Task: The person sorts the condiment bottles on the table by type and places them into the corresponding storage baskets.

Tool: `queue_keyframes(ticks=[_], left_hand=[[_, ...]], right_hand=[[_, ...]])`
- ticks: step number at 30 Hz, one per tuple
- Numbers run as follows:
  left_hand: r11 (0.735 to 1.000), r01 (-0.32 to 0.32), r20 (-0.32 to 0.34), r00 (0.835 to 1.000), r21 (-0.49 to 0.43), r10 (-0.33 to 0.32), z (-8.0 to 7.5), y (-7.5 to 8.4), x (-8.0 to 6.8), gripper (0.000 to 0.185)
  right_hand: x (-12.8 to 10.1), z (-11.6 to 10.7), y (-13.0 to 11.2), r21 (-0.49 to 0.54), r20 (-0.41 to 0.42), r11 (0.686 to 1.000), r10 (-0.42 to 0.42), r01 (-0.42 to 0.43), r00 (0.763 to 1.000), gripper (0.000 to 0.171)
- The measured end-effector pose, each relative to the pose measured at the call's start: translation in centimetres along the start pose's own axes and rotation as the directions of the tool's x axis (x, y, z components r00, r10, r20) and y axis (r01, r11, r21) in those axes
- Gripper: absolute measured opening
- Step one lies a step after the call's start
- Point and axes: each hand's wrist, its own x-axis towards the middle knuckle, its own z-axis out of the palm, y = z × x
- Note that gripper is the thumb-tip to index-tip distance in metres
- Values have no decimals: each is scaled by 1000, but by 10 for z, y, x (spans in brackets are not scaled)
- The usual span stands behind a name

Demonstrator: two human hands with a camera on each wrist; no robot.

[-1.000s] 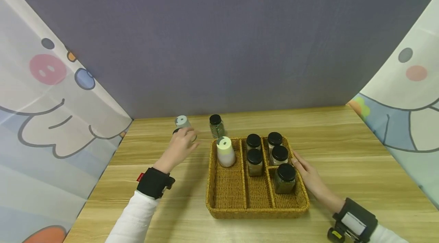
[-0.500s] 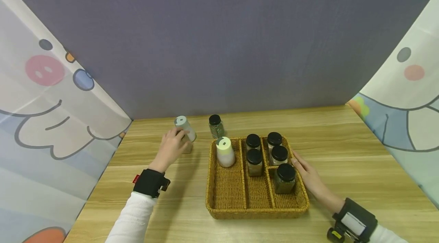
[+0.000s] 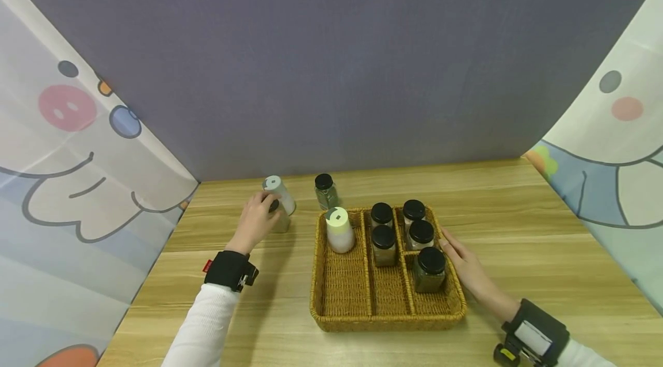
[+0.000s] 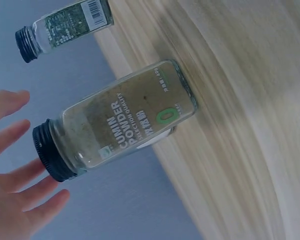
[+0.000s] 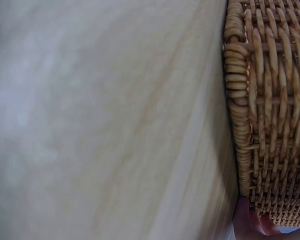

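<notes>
In the left wrist view a glass jar of cumin powder (image 4: 130, 117) with a black lid stands on the wooden table. My left hand (image 3: 255, 219) is at its lid, fingers spread and partly behind the lid, the thumb side apart from it. Just behind the cumin jar is a pale cylindrical shaker (image 3: 279, 194). My right hand (image 3: 468, 266) rests with extended fingers against the right side of a woven basket (image 3: 388, 324). Its fingertips (image 5: 243, 217) touch the basket's outer wall low down in the right wrist view.
Left compartment of the basket: a shaker with a yellow-green top (image 3: 339, 232). Middle: two black-lidded jars (image 3: 385, 255). Right: two jars behind a cross divider and a dark-filled jar (image 3: 429, 281) in front. Behind the basket stands a jar of green herbs (image 3: 327, 197).
My left hand has moved back and left from over the cumin jar and pale shaker, so more of both shows. My right hand and the basket have stayed put.
</notes>
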Motion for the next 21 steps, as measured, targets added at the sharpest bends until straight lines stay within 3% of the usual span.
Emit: queue_keyframes(ticks=[5, 10, 21], left_hand=[[995, 83, 74, 994, -61, -79, 4, -5, 1, 43], [982, 152, 189, 973, -112, -129, 10, -10, 1, 53], [960, 234, 255, 948, -150, -191, 14, -11, 7, 46]], right_hand=[[0, 0, 1, 1, -4, 1000, -6, 6, 1000, 58], [-1, 0, 1, 7, 6, 1000, 10, -11, 1000, 59], [0, 1, 2, 18, -4, 1000, 5, -5, 1000, 59]])
